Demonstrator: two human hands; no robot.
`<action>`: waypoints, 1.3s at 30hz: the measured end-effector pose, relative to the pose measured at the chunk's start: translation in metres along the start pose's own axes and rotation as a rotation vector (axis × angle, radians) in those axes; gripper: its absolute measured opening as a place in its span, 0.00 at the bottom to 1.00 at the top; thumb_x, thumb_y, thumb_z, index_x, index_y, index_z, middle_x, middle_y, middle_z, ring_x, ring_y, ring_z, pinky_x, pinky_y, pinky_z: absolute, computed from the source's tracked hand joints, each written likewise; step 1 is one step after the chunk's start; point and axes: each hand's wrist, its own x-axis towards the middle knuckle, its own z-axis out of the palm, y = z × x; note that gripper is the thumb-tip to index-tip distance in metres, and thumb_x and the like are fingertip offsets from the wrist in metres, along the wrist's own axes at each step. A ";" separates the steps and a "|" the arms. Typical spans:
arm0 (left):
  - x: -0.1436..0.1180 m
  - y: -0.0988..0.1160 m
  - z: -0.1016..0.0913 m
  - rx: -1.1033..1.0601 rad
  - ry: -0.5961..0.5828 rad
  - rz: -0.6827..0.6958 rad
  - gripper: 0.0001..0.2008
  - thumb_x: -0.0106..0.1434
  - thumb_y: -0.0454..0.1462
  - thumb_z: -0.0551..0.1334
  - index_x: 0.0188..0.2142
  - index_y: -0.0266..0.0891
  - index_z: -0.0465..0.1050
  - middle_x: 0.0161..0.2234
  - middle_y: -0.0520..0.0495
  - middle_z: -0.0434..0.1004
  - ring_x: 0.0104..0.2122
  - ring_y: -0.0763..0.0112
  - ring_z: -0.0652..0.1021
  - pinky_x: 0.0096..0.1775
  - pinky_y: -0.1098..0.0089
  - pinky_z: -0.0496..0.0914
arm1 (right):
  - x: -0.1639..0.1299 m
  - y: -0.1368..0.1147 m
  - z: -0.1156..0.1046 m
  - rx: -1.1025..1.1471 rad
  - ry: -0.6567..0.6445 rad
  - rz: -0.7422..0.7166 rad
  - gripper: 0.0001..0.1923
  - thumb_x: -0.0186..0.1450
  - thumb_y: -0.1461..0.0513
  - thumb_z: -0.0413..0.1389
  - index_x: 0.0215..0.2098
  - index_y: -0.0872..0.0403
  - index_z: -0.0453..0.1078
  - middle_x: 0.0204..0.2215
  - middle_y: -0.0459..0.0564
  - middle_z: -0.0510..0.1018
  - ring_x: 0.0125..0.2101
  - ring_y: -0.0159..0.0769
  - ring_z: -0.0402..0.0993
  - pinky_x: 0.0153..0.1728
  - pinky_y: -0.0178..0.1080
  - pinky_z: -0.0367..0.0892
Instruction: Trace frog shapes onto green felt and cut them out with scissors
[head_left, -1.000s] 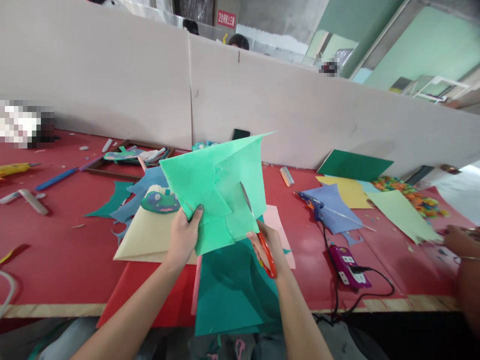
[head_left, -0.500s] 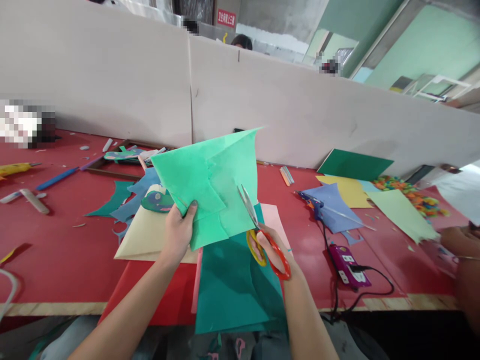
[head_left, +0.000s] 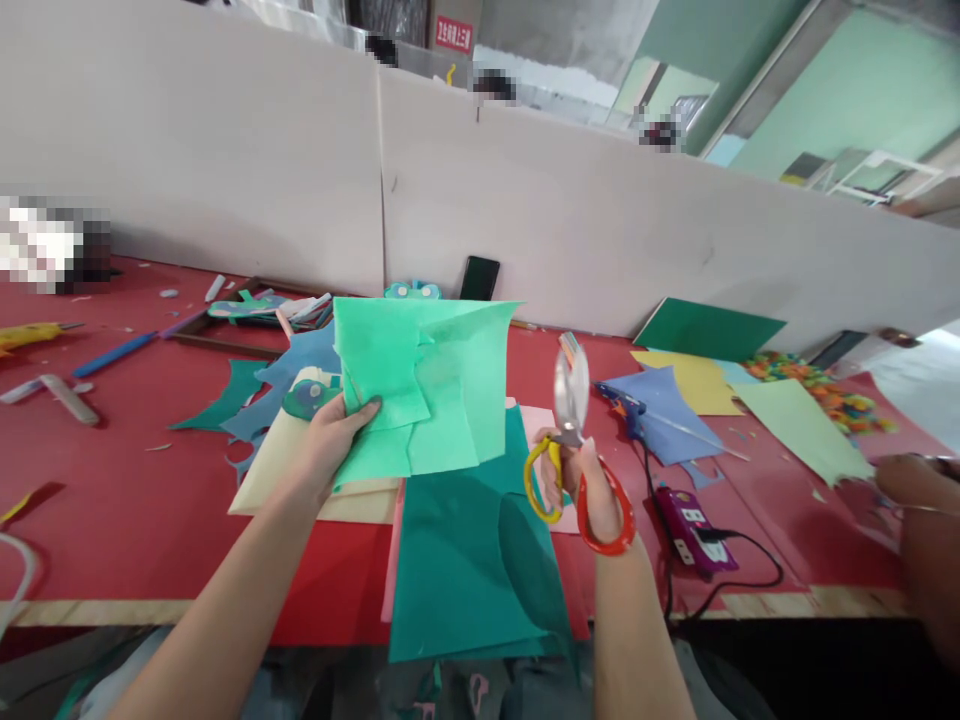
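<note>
My left hand point(head_left: 335, 428) grips the lower left edge of a light green felt sheet point(head_left: 465, 390), thumb on top. The sheet is held up above the table, with cut or overlapping edges across its middle. My right hand point(head_left: 581, 485) has its fingers through the handles of a pair of scissors point(head_left: 571, 400), one loop yellow and one red. The blades point up and stand apart from the felt, to its right. Dark green felt sheets point(head_left: 457, 570) lie below, over a pink sheet point(head_left: 536, 425), and hang past the table's front edge.
At left are cream felt point(head_left: 274, 460), blue scraps point(head_left: 300, 355) and a wooden frame point(head_left: 225, 345). To the right lie a glue gun point(head_left: 626, 405), a purple power strip point(head_left: 694, 530) and yellow felt point(head_left: 705, 380). A phone point(head_left: 480, 278) leans on the partition. Another person's arm point(head_left: 930, 520) is far right.
The scissors have moved right, away from the felt, and turned upright. My left hand has shifted left and lowered the light green sheet, uncovering the phone behind it.
</note>
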 end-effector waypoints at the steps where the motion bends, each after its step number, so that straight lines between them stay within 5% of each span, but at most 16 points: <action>1: 0.001 -0.002 0.001 -0.012 0.013 0.019 0.18 0.47 0.38 0.69 0.39 0.41 0.76 0.34 0.46 0.81 0.35 0.61 0.79 0.38 0.64 0.74 | -0.002 0.001 0.004 -0.039 -0.044 0.014 0.25 0.64 0.44 0.43 0.42 0.54 0.64 0.19 0.42 0.63 0.13 0.26 0.58 0.13 0.31 0.56; 5: 0.002 -0.009 0.003 -0.060 0.021 0.092 0.20 0.47 0.39 0.69 0.42 0.41 0.74 0.39 0.46 0.80 0.40 0.62 0.78 0.45 0.64 0.72 | -0.004 0.004 0.022 -0.154 -0.176 0.060 0.22 0.65 0.46 0.44 0.42 0.54 0.65 0.19 0.41 0.62 0.14 0.24 0.56 0.14 0.31 0.55; 11: -0.004 -0.011 0.010 -0.046 0.013 0.102 0.21 0.48 0.41 0.68 0.42 0.39 0.74 0.42 0.43 0.79 0.42 0.60 0.77 0.45 0.62 0.71 | 0.000 0.008 0.037 -0.218 -0.194 0.115 0.20 0.65 0.46 0.45 0.33 0.54 0.64 0.16 0.40 0.61 0.13 0.24 0.55 0.13 0.29 0.53; 18: -0.014 -0.020 0.023 0.038 -0.088 0.099 0.22 0.50 0.44 0.67 0.44 0.39 0.73 0.43 0.43 0.78 0.42 0.59 0.77 0.46 0.61 0.71 | 0.005 0.010 0.043 -0.239 -0.094 0.110 0.26 0.63 0.41 0.41 0.23 0.52 0.59 0.12 0.41 0.60 0.12 0.28 0.58 0.15 0.34 0.56; 24: -0.015 -0.034 0.027 0.089 -0.154 0.129 0.24 0.52 0.45 0.65 0.48 0.40 0.71 0.49 0.42 0.75 0.49 0.57 0.73 0.50 0.59 0.67 | 0.006 0.010 0.042 -0.263 -0.013 0.128 0.24 0.62 0.41 0.42 0.24 0.50 0.60 0.13 0.43 0.62 0.14 0.32 0.61 0.15 0.37 0.59; 35: -0.016 -0.036 0.030 0.082 -0.121 0.120 0.23 0.52 0.45 0.66 0.46 0.40 0.72 0.49 0.42 0.74 0.48 0.57 0.74 0.49 0.60 0.68 | 0.007 0.013 0.051 -0.250 0.123 0.154 0.24 0.61 0.41 0.44 0.23 0.51 0.58 0.11 0.37 0.55 0.09 0.25 0.55 0.10 0.31 0.54; 39: -0.015 -0.031 0.026 0.092 -0.100 0.141 0.23 0.51 0.45 0.66 0.46 0.40 0.72 0.46 0.43 0.76 0.46 0.58 0.75 0.48 0.60 0.69 | 0.007 0.015 0.045 -0.216 0.064 0.145 0.24 0.61 0.41 0.44 0.24 0.52 0.58 0.10 0.38 0.56 0.09 0.25 0.54 0.10 0.30 0.53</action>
